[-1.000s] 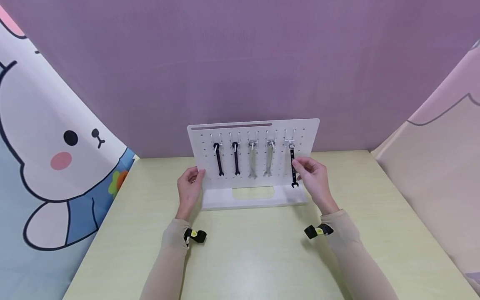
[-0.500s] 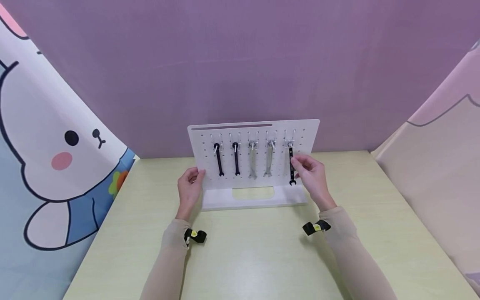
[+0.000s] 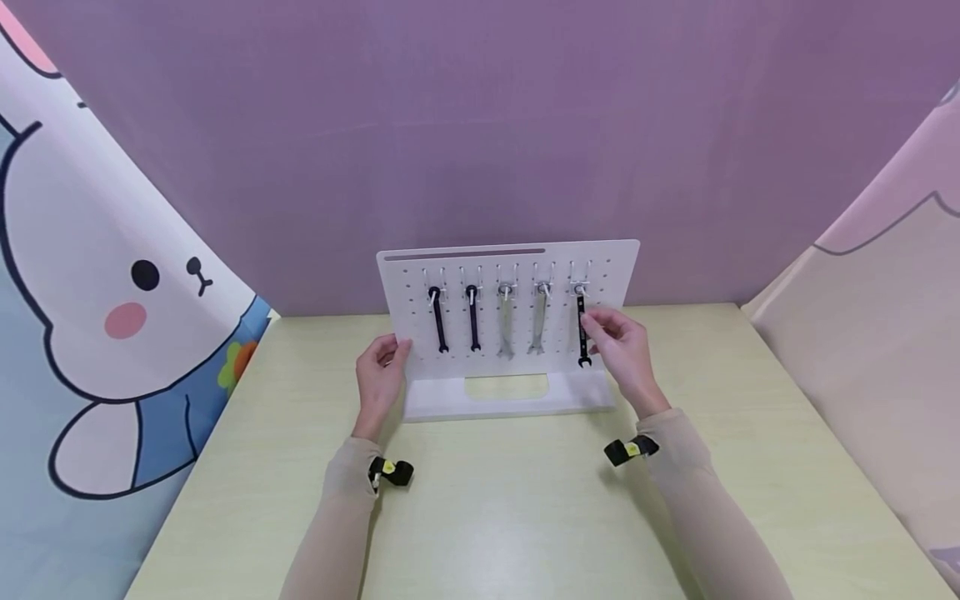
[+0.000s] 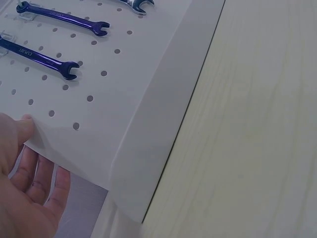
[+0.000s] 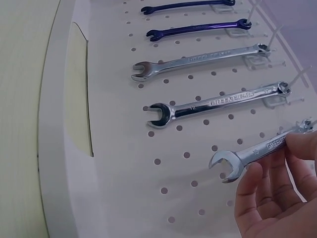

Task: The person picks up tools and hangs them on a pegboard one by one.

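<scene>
My right hand (image 3: 624, 350) pinches a combination wrench (image 3: 582, 333) at the right end of a white pegboard (image 3: 487, 367). Silver in the right wrist view, this wrench (image 5: 247, 154) hangs with its open end down and its ring end up at a hook; whether the ring is fully over the hook I cannot tell. My left hand (image 3: 379, 379) grips the board's left edge, thumb on the front face and fingers behind, as the left wrist view shows. Two silver wrenches (image 5: 223, 101) and two dark blue-purple wrenches (image 4: 44, 59) hang on the other hooks.
The pegboard stands upright on its white base (image 3: 510, 408), which has a cut-out, on a pale wooden table (image 3: 487, 517). Behind it rises a purple backdrop (image 3: 480, 150). Printed cloths hang at the left (image 3: 127, 250) and right.
My right hand has moved slightly up and to the left with the wrench, bringing its ring end closer to the hook. The left hand keeps its place on the board.
</scene>
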Motion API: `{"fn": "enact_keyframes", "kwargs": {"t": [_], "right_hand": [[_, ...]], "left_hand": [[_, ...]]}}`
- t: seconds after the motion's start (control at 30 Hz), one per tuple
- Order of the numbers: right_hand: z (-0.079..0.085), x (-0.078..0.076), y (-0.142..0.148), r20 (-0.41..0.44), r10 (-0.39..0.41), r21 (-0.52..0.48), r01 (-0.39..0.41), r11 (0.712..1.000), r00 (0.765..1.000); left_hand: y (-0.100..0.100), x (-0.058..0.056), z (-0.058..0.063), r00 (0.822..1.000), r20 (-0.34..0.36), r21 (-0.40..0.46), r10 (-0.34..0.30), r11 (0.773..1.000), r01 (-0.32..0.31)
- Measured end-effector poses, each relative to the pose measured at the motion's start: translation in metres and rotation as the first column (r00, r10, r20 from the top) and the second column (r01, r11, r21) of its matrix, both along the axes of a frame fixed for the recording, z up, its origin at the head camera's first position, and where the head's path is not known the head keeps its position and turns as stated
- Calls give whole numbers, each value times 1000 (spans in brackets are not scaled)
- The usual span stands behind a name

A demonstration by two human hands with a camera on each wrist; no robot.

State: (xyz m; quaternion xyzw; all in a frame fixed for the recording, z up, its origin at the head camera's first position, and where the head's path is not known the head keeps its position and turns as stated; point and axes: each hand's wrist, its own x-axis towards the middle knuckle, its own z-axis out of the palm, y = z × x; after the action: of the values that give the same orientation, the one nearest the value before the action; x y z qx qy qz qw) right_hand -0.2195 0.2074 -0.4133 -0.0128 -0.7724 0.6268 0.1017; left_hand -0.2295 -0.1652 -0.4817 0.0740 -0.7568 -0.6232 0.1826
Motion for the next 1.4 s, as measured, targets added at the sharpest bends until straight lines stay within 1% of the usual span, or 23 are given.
{"fn": "enact_keyframes", "kwargs": {"t": [0.33,0.5,0.67,0.9,1.07,1.4], "right_hand": [[-5,-6,-3,-2,-12,-4,12,1000,1000],[-6,-8,-4,-18,-3,1,3,1000,1000],[-8,-11,-5,-37,-14,-13,13,1000,999],[-9,-12,-5,-33,-29,-17,28,999,999],[-10,-13,-4,-26,-33,-26,32,999,999],[-10,-12,-6,-46,-41,-50,39,998,998]], "left_hand": [[1,0,0,1000,-2,12,4,1000,-4],[1,0,0,1000,1,14,4,1000,-4],[1,0,-1,1000,9,12,7,1000,-7],[1,0,0,1000,9,8,6,1000,-7],[1,0,-1,1000,23,-14,10,1000,-9],[1,1,0,1000,28,-12,7,1000,-7]]}}
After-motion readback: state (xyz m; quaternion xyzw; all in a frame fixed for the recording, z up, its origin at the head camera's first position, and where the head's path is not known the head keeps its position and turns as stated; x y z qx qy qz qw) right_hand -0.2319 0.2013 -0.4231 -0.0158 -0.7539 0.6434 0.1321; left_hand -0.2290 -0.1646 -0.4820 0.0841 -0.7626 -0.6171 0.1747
